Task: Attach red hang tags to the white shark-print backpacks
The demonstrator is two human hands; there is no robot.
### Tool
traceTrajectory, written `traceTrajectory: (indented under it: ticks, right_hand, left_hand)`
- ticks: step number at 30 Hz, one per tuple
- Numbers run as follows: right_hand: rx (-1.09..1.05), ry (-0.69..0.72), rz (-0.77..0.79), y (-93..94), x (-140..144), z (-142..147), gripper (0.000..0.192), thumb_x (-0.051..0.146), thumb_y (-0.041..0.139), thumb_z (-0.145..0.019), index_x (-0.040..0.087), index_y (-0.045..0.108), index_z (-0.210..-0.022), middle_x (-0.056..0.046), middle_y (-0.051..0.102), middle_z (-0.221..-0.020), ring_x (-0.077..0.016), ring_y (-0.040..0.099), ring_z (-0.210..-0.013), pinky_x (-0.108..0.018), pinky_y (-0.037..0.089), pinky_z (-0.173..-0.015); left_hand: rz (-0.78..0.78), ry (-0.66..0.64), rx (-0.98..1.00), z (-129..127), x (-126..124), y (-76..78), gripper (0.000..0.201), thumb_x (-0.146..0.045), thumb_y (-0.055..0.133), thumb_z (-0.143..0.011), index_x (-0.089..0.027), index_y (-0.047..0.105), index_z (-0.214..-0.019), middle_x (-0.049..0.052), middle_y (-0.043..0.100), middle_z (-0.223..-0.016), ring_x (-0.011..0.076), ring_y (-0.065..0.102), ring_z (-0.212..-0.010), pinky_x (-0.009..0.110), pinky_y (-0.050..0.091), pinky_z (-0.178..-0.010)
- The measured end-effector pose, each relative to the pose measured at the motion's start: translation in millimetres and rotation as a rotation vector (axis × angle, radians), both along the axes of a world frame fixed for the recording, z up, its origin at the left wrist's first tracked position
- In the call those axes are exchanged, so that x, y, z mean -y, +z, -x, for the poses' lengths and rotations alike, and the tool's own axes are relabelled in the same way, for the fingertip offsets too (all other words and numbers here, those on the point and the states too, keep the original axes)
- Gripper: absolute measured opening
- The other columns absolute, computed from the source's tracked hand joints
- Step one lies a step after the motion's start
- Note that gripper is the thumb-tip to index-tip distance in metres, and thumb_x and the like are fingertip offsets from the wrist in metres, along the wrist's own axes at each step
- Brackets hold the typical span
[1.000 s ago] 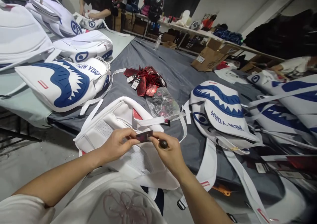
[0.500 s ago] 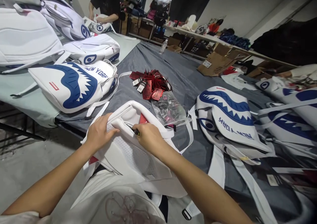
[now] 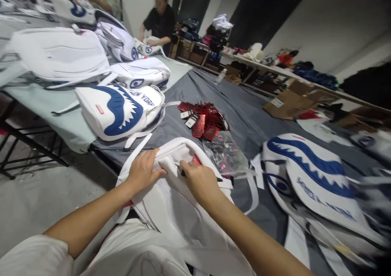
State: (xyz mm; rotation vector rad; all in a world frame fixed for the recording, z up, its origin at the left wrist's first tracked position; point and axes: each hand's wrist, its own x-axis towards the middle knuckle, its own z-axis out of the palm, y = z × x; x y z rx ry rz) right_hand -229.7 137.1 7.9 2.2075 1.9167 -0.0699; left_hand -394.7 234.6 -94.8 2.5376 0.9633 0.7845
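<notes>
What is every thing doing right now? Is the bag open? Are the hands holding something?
White backpack: lying back-up, top edge gripped.
Left hand: gripping the backpack's top.
Right hand: pinching at the backpack's top.
Red tags: piled loose.
Clear plastic bag: lying crumpled.
Shark backpack: lying closed.

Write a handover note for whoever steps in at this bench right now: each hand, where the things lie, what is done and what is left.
Left hand: grips the top edge of the white backpack lying back-up at the table's near edge.
Right hand: at the bag's opening, pinching a small dark item that is mostly hidden.
Red hang tags and a clear plastic bag lie just beyond on the grey cloth.
Done: shark-print backpacks lie around.
Left: whether this bag has its tag cannot be told.
</notes>
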Motion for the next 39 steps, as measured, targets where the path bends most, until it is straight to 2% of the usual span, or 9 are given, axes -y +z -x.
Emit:
traceTrajectory:
  ticks: [6,16,23,26,29,31,34,37,39]
  right_hand:
    - [-0.114,0.223,-0.282,-25.5,-31,-19,0.020,0.013,0.056,-0.083,0.023,0.072,-0.083,-0.004,0.074,-0.071,-0.0214,0.069,-0.065,-0.027,0.039,-0.053]
    - [0.136,0.293,0.044,3.1,6,-10,0.024,0.009,0.046,-0.095,0.014,0.068,-0.103,-0.015,0.072,-0.101,-0.0244,0.070,-0.095,-0.028,0.049,-0.068]
    - [0.070,-0.090,0.200,-3.9,68,-30,0.024,0.000,0.050,-0.088,0.007,0.071,-0.097,-0.020,0.074,-0.093,-0.0269,0.074,-0.087,-0.032,0.053,-0.067]
    - [-0.165,-0.070,-0.007,4.8,97,-39,0.019,0.006,0.057,-0.087,0.014,0.072,-0.096,-0.012,0.076,-0.096,-0.0220,0.073,-0.090,-0.027,0.053,-0.073]
    - [-0.398,-0.152,-0.413,7.2,141,-62,0.021,0.014,0.057,-0.090,0.019,0.072,-0.104,-0.006,0.076,-0.103,-0.0172,0.071,-0.096,-0.025,0.052,-0.083]
    - [-0.409,-0.389,-0.526,-6.0,173,-86,0.028,0.021,0.058,-0.092,0.020,0.070,-0.117,-0.009,0.074,-0.115,-0.0200,0.069,-0.104,-0.031,0.052,-0.090]
    - [-0.595,-0.685,-0.297,-43.6,211,-118,0.053,0.028,0.070,-0.084,0.018,0.061,-0.135,-0.014,0.068,-0.129,-0.0250,0.066,-0.113,-0.037,0.051,-0.095]
    - [-0.907,-0.730,-0.216,-73.3,228,-123,0.065,0.031,0.067,-0.085,0.014,0.050,-0.146,-0.015,0.069,-0.127,-0.0220,0.067,-0.110,-0.034,0.052,-0.093]
    - [-0.871,-0.678,-0.206,-78.9,231,-110,0.075,0.033,0.072,-0.081,0.015,0.046,-0.149,-0.016,0.068,-0.127,-0.0247,0.067,-0.110,-0.035,0.052,-0.092]
  left_hand:
    - [0.113,0.022,-0.010,-6,1,3.3,0.075,-0.049,0.080,-0.076,-0.016,0.048,-0.136,0.014,0.064,-0.129,0.0330,0.059,-0.118,0.047,0.050,-0.099]
    - [0.048,0.011,0.025,3,5,3.5,0.060,-0.045,0.074,-0.083,-0.017,0.053,-0.131,0.013,0.066,-0.127,0.0314,0.062,-0.117,0.044,0.051,-0.098]
    - [0.043,0.017,-0.122,-3,5,14.4,0.045,-0.048,0.059,-0.092,-0.020,0.056,-0.126,0.011,0.069,-0.119,0.0312,0.066,-0.110,0.037,0.052,-0.085]
    - [0.060,0.033,-0.171,-4,3,17.5,0.049,-0.053,0.056,-0.091,-0.019,0.056,-0.126,0.013,0.069,-0.120,0.0335,0.066,-0.111,0.037,0.051,-0.083]
    - [0.140,0.065,-0.214,-5,-2,24.9,0.058,-0.061,0.055,-0.087,-0.021,0.054,-0.129,0.013,0.070,-0.116,0.0351,0.066,-0.109,0.037,0.051,-0.080]
    - [0.213,0.068,-0.267,-9,-5,33.3,0.066,-0.068,0.054,-0.084,-0.024,0.050,-0.134,0.011,0.071,-0.113,0.0355,0.068,-0.104,0.037,0.050,-0.076]
    - [0.249,0.065,-0.355,-17,-5,46.7,0.073,-0.073,0.052,-0.081,-0.027,0.048,-0.139,0.010,0.073,-0.106,0.0369,0.068,-0.099,0.037,0.047,-0.073]
    - [0.225,0.095,-0.393,-24,1,56.2,0.068,-0.073,0.050,-0.081,-0.025,0.057,-0.129,0.010,0.072,-0.091,0.0379,0.068,-0.094,0.035,0.045,-0.069]
    - [0.205,0.111,-0.373,-25,10,60.5,0.063,-0.072,0.050,-0.081,-0.024,0.061,-0.121,0.009,0.071,-0.082,0.0359,0.067,-0.087,0.033,0.043,-0.066]
